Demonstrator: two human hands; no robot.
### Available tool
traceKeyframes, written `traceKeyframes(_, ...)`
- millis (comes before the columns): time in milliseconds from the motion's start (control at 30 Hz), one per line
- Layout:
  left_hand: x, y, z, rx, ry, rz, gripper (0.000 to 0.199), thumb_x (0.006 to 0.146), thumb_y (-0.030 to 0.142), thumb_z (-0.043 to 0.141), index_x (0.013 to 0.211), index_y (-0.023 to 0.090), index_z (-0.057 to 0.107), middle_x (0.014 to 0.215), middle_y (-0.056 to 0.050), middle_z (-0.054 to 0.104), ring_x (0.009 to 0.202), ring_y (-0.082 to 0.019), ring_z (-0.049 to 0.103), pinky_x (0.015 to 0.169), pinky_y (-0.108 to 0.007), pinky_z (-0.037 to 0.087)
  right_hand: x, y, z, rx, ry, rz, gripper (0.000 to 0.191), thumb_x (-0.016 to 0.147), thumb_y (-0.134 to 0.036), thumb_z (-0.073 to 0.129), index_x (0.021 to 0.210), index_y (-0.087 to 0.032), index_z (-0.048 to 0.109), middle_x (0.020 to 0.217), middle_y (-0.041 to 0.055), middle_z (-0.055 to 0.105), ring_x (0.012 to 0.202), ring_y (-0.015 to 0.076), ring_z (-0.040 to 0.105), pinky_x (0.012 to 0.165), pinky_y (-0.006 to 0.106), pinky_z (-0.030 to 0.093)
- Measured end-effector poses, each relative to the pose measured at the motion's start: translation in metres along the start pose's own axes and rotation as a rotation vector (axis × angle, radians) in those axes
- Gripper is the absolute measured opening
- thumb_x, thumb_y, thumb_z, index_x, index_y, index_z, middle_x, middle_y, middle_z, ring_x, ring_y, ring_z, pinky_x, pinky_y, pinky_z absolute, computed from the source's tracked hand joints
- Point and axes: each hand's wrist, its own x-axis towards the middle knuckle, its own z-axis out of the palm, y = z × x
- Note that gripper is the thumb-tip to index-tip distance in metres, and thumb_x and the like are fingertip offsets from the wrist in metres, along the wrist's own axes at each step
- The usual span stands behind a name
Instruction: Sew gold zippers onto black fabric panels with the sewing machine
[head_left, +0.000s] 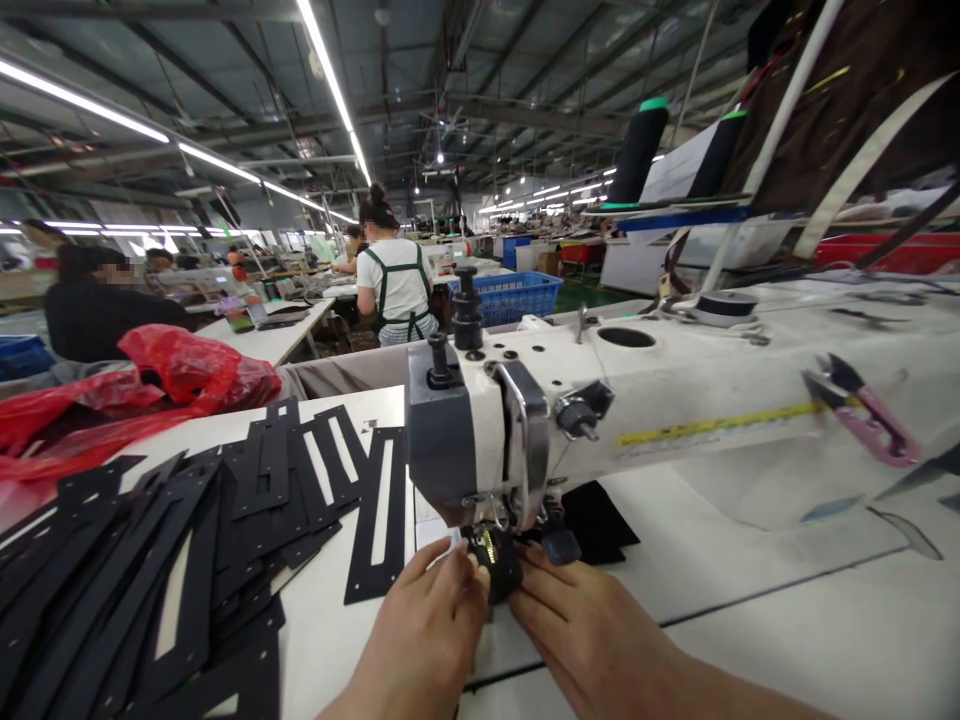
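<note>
A small black fabric piece with a gold-toothed zipper lies bunched below the needle area of a white sewing machine. My left hand pinches its left edge between thumb and fingers. From the other side, my right hand grips the right edge, its fingers close together and the thumb hidden. Flat black fabric rests on the machine bed just behind the right hand. The needle tip and presser foot are hard to make out.
Many black panels with cut-out slots are heaped on the left of the white table, one panel close to the machine. Red plastic lies behind them. Pink-handled snips rest on the machine arm. A person stands beyond, near a blue basket.
</note>
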Motion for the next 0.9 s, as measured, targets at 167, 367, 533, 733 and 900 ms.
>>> traceKeyframes(167,0.004,-0.007,-0.001,0.005,-0.032,-0.003,0.016,0.083,0.006,0.044,0.087,0.015,0.057,0.084,-0.008,0.058,0.079,-0.021,0.059,0.077,-0.036,0.052,0.006,0.006,0.000,0.030,0.011,0.010,0.030,0.082,-0.002,0.038,0.095,-0.010,0.064,0.085,0.0092,0.065,0.089,0.0212,0.058,0.084,0.031,0.049)
traceKeyframes(367,0.007,-0.009,0.001,0.030,0.001,0.022,0.019,0.085,0.003,0.038,0.085,0.012,0.056,0.082,-0.007,0.058,0.074,-0.019,0.057,0.073,-0.033,0.053,0.010,0.006,-0.004,0.021,-0.026,0.017,0.031,0.084,-0.003,0.037,0.098,-0.012,0.062,0.089,0.0082,0.065,0.090,0.0197,0.059,0.083,0.030,0.048)
traceKeyframes(533,0.008,-0.009,-0.004,0.003,-0.050,0.032,0.020,0.084,0.003,0.039,0.086,0.013,0.057,0.082,-0.007,0.059,0.075,-0.017,0.059,0.082,-0.033,0.051,0.003,0.001,-0.008,-0.256,0.071,-0.080,0.019,0.087,-0.009,0.044,0.087,-0.011,0.063,0.083,0.0075,0.067,0.078,0.0197,0.061,0.079,0.035,0.048)
traceKeyframes(733,0.014,-0.011,-0.019,0.017,-0.122,0.059,0.021,0.088,0.007,0.037,0.087,0.011,0.058,0.083,-0.008,0.061,0.080,-0.019,0.061,0.082,-0.034,0.051,0.008,0.011,0.002,-0.229,0.057,-0.020,0.033,0.089,-0.002,0.031,0.090,-0.005,0.064,0.084,0.0102,0.068,0.077,0.0184,0.063,0.071,0.028,0.052)
traceKeyframes(900,0.015,-0.012,-0.021,-0.022,-0.156,0.041,0.020,0.088,0.008,0.039,0.086,0.013,0.058,0.087,-0.008,0.062,0.081,-0.018,0.061,0.083,-0.034,0.052,0.011,0.014,0.001,-0.207,-0.025,-0.001,0.029,0.086,0.000,0.036,0.091,-0.005,0.064,0.084,0.0109,0.068,0.076,0.0198,0.063,0.067,0.029,0.054)
